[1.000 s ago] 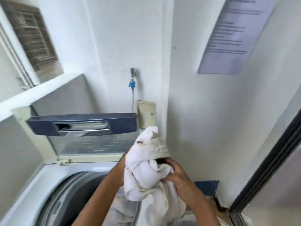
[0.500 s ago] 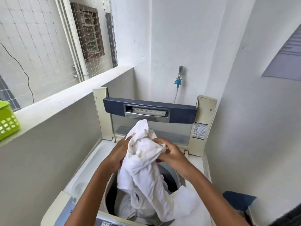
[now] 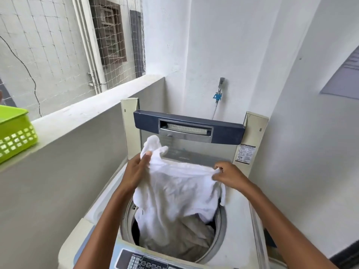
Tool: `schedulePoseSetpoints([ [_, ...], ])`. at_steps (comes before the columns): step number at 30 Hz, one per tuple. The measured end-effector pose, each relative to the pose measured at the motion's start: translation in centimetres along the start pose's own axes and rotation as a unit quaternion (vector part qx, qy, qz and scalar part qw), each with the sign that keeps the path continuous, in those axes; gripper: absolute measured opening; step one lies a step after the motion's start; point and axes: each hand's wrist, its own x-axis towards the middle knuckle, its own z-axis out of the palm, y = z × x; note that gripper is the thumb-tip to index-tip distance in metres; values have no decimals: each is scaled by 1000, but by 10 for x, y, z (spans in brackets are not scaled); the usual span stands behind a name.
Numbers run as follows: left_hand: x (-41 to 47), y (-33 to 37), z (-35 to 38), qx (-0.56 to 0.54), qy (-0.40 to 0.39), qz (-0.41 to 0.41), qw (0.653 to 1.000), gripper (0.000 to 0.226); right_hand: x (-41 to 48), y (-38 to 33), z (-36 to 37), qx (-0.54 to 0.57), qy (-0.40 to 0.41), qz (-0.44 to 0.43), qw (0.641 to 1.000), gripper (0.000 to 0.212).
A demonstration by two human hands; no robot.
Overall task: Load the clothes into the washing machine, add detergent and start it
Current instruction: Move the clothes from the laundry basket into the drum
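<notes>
Centrally, the washer [image 3: 240, 220] fills the lower middle of the view, a top-loader with its drum mouth uncovered. Left of the washer runs a grey ledge [image 3: 87, 113], with a netted opening above it. At the washer's back the lid [image 3: 225, 131] stands upright, its navy handle bar across the top and a sticker [image 3: 245, 153] on its right post.

Over the washer's drum mouth hangs a white cloth [image 3: 178, 189], stretched between both hands, its lower part dipping into the drum. Inside the drum, below the cloth, lies beige laundry [image 3: 186, 241].

Far left of the washer, a green basket [image 3: 15, 133] sits on the ledge.

Above the washer's left rim, the left hand [image 3: 136, 169] grips a bunched corner of the cloth, thumb pressed on the front, fingers hidden behind the fabric. Above the washer's right rear, the right hand [image 3: 229, 174] pinches the cloth's top edge with curled fingers.

At the washer's front edge is the panel [image 3: 139, 262], partly cut off by the frame. On the wall behind the washer hangs a tap [image 3: 220, 88] with a blue fitting and a thin hose.
</notes>
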Motion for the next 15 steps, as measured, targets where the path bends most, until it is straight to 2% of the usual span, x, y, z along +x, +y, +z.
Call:
schedulePoseSetpoints([
  [2, 3, 7, 5, 67, -35, 40, 996, 37, -4, -6, 2, 39, -109, -20, 993, 67],
  [3, 3, 12, 10, 90, -63, 65, 992, 37, -9, -16, 4, 92, -143, -42, 985, 86],
  [5, 0, 22, 21, 90, -144, 93, 981, 31, -15, -40, 10, 218, -181, -87, 955, 96],
  [6, -3, 27, 27, 72, -185, 94, 976, 23, -15, -49, 15, 263, -181, -106, 942, 90],
  [7, -6, 29, 31, 58, -205, 95, 972, 26, -14, -57, 20, 294, -168, -117, 934, 79],
  [9, -13, 31, 35, -6, -209, 91, 974, 41, -13, -69, 24, 330, -108, -98, 932, 44],
  [11, -19, 26, 34, -120, -192, 45, 973, 47, -11, -74, 23, 327, -51, -73, 941, 18],
  [12, -22, 18, 32, -141, -179, 34, 973, 49, -9, -73, 23, 327, -37, -68, 942, 15],
  [14, -26, -9, 24, -87, -168, 22, 982, 60, -6, -68, 21, 348, -15, -58, 935, 16],
  [15, -27, -26, 22, -56, -192, -1, 980, 67, -4, -65, 20, 372, -5, -48, 927, 17],
])
